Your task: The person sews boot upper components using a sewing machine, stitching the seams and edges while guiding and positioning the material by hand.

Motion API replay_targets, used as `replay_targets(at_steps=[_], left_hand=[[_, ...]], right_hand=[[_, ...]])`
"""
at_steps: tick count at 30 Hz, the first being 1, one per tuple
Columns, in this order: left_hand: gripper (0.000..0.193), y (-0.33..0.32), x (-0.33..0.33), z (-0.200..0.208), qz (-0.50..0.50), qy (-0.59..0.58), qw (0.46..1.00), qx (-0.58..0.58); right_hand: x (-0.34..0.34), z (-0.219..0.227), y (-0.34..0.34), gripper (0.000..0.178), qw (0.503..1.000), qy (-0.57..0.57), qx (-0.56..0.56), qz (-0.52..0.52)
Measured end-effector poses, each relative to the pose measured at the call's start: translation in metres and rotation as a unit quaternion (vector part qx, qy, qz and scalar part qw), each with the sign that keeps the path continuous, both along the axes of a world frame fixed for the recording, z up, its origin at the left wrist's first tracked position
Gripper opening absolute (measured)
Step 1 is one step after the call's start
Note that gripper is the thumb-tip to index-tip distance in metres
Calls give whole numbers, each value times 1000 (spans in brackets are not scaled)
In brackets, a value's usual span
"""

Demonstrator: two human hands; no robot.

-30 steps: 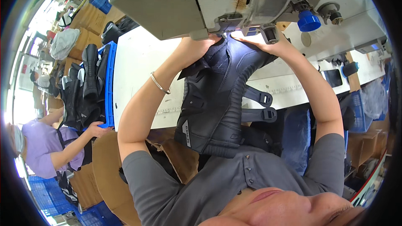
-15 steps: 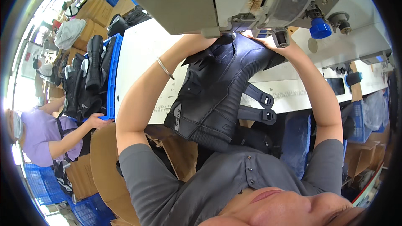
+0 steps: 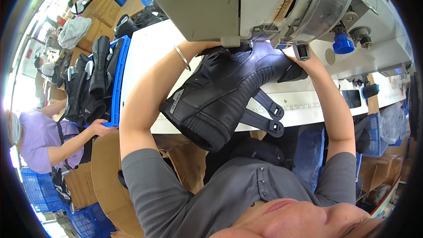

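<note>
A black boot (image 3: 216, 92) hangs over the front edge of the white work table, tilted, with a ribbed panel and a small pale label on its side. Two black straps (image 3: 263, 122) with slotted ends dangle from it. Its far part lies in bright light under the sewing machine head (image 3: 198, 9). My left hand (image 3: 209, 46) grips the boot's far left side, its fingers mostly hidden by the boot and the machine. On the far right side my right hand (image 3: 298, 57) is closed on the boot, fingertips partly out of sight. A bracelet circles my left wrist.
A blue crate (image 3: 120, 83) of black boots stands left of the table (image 3: 147, 61), with a co-worker's hand (image 3: 101, 128) on it. A blue knob (image 3: 343, 44) sits at the machine's right. A dark phone-like device (image 3: 351, 98) lies beyond my right forearm. Cardboard (image 3: 105, 172) stands below left.
The boot has turned under the machine: its near end has swung left and up, and its straps have shifted left. Both hands have moved with it, keeping hold.
</note>
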State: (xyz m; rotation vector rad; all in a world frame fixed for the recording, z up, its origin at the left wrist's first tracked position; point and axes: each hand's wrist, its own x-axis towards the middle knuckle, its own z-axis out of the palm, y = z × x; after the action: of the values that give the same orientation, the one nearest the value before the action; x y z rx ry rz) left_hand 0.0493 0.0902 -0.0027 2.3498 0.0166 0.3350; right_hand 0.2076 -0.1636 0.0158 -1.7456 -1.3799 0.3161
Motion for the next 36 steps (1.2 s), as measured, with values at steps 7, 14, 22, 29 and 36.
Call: replay_targets(at_steps=[7,14,22,29,36], left_hand=[[57,22,17,-26,-121,57,956,-263],[55,18,17,-19,-107,78,969,-208],[49,16,13,-14,-77,-73,994,-3],[55,25,18,-19,-126,-7,992,-33],[53,18,9,-14,-123,24,961,-246]], right_hand=[[1,-10,-3,38,996,-54,62,-15],[-11,-10,-7,32,985,-111,24,-133],[-85,-7,-41,78,906,-418,46,53],[-78,-34,-18,81,877,-456,146,-41],[-78,-41,-17,73,892,-426,142,-53]])
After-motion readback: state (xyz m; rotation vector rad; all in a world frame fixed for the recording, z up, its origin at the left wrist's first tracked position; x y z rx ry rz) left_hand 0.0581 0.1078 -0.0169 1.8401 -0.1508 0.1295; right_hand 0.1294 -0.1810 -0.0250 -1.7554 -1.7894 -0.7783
